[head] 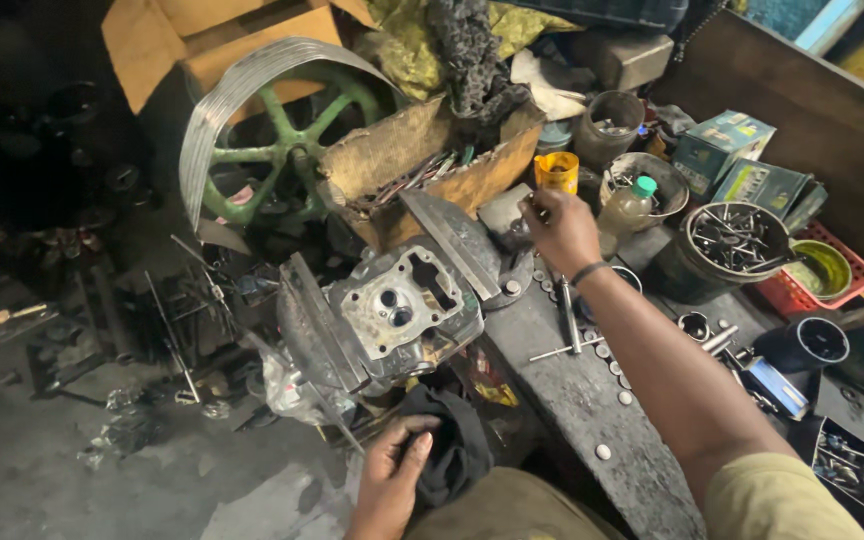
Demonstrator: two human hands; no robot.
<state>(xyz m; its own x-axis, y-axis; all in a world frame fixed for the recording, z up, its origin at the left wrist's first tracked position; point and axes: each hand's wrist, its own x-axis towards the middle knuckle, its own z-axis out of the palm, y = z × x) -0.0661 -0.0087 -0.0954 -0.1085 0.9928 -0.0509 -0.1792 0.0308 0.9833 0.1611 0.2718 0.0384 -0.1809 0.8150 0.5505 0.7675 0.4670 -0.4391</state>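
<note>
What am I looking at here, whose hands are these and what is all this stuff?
This is one picture from a camera worn on a person's head, looking down at their own two bare hands in a cluttered workshop. The left hand rests on a dark cloth near the person's lap. The right hand reaches out over a dark bench, its fingers pinching something too small to tell. In front sits a grey metal engine part. Behind it are a green wheel and a cardboard box. On the bench lie loose bolts, a bottle and a tub of screws.
</note>
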